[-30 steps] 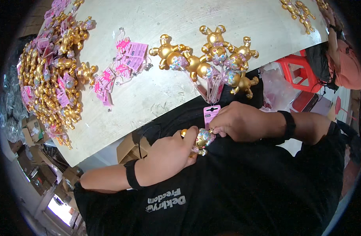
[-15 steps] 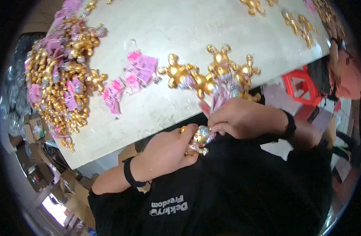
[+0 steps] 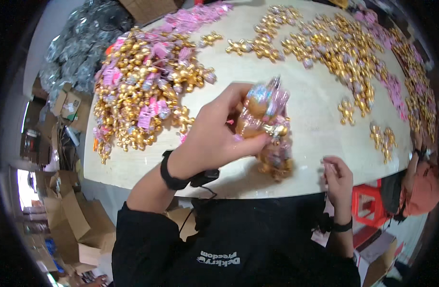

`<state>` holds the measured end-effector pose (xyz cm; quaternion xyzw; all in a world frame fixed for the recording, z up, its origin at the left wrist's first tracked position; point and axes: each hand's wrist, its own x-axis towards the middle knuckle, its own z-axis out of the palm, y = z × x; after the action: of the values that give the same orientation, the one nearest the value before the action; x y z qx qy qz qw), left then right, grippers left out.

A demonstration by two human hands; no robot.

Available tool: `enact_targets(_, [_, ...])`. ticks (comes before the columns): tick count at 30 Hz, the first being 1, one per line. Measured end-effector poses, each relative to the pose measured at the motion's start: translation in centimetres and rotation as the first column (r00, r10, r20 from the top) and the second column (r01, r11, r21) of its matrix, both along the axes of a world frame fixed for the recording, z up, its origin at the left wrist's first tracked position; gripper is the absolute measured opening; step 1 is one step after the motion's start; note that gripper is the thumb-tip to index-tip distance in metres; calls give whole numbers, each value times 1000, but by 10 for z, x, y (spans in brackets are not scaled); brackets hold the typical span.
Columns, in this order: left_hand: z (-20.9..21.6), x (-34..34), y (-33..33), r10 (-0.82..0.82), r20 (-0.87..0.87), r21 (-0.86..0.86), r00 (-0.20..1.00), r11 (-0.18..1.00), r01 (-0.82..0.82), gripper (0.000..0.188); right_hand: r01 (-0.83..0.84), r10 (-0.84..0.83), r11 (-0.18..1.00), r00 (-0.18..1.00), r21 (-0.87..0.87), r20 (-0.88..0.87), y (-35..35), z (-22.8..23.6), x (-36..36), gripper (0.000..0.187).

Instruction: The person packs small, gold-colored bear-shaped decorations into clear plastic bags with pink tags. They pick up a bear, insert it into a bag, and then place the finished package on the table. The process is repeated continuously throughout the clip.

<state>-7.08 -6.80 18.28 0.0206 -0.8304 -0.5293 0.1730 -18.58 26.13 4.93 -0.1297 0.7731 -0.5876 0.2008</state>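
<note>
Raised over the near part of the table, my left hand is closed around a shiny gold figurine with a pastel, glittery head and a clear wrapper; motion blurs it. Other gold figurines show just below it, and whether they hang from the hand or lie on the table I cannot tell. My right hand is apart from them at the table's near edge, its fingers loosely bent and nothing visible in them. Left of my left hand lies a large heap of gold figurines mixed with pink cards.
More gold figurines spread over the far right of the white table. Pink cards lie at the back. Clear plastic bags and open cardboard boxes stand left. At right are a red stool and another person's sleeve.
My left hand has risen over the table with a figurine. My right hand has come away from it to the right. The view has shifted, showing more of the table's far side.
</note>
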Motion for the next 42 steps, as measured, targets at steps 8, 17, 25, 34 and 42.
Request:
enact_targets(8, [80,-61,-93,331,-387,36,861,938,-345,45,-9,140,927,936,375,-323,60,-91,-36,23])
enact_targets(17, [123,-23,-338,683,-605,-30,410,495,-869,56,147,-58,940,959,309,-279,55,-103,-34,25])
enact_targets(25, [29,24,-397,994,78,-719,73,107,-686,110,103,-107,986,994,131,22,63,-115,-47,23])
enact_targets(34, [-55,7,-160,348,250,-645,903,756,-113,37,105,-114,985,992,140,56,70,-99,-45,19])
enact_targets(42, [-174,10,-63,247,407,-676,879,729,108,70,78,-92,990,988,121,121,64,-97,-46,19])
